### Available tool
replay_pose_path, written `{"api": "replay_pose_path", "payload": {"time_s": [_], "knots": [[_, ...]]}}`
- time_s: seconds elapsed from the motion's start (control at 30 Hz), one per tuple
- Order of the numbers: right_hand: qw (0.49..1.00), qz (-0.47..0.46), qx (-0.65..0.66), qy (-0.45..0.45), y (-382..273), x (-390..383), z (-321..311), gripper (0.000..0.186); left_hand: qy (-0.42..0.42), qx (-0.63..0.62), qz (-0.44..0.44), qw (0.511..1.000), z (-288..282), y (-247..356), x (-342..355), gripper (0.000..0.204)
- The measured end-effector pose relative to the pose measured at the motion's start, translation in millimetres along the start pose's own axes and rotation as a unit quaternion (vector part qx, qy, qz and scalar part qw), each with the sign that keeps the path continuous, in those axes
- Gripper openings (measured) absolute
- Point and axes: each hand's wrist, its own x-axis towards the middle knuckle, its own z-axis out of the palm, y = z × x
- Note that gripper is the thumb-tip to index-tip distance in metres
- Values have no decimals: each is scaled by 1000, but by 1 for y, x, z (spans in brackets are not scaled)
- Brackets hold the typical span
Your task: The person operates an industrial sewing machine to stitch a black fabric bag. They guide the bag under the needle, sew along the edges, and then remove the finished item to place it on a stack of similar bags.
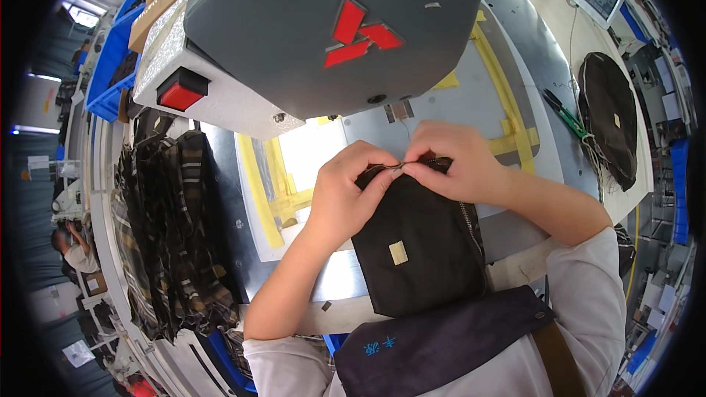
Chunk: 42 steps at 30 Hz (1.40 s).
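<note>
Here on the wearer's side of the grey machine head [338, 84], left hand [351, 185] and right hand [457, 162] both pinch closed on the dark pouch's [426, 272] top edge, metal zipper [471, 226] and pale label [398, 253] already on, edge work seemingly unfinished.

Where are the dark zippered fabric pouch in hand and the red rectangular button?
Dark zippered fabric pouch [428, 241]: head view, middle of its flat panel.
Red rectangular button [181, 94]: head view, centre of its red face.
</note>
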Motion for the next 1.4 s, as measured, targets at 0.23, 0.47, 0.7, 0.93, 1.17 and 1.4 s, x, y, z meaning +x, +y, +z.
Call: {"api": "replay_pose_path", "payload": {"time_s": [0.23, 0.47, 0.7, 0.93, 1.17, 1.4], "knots": [[966, 200, 152, -67, 2, 9, -5, 18, 1, -75, -98, 992, 0, -2, 0, 7], [967, 212, 109, -90, 0, 9, -11, 16, 21, -138, -129, 982, 3, -15, -1, 9], [976, 207, 73, -1, -5, 3, 4, 18, 64, -120, -102, 985, 12, -21, -1, 9], [976, 211, 12, 59, 0, 0, 10, 19, 99, -99, -109, 984, 20, -22, 3, 10], [986, 158, -30, 33, 2, 3, 3, 18, 104, -94, -102, 985, 22, -22, 1, 11], [982, 170, -40, 74, 7, -2, 9, 20, 82, -28, -112, 990, 20, -13, 9, 11]]}}
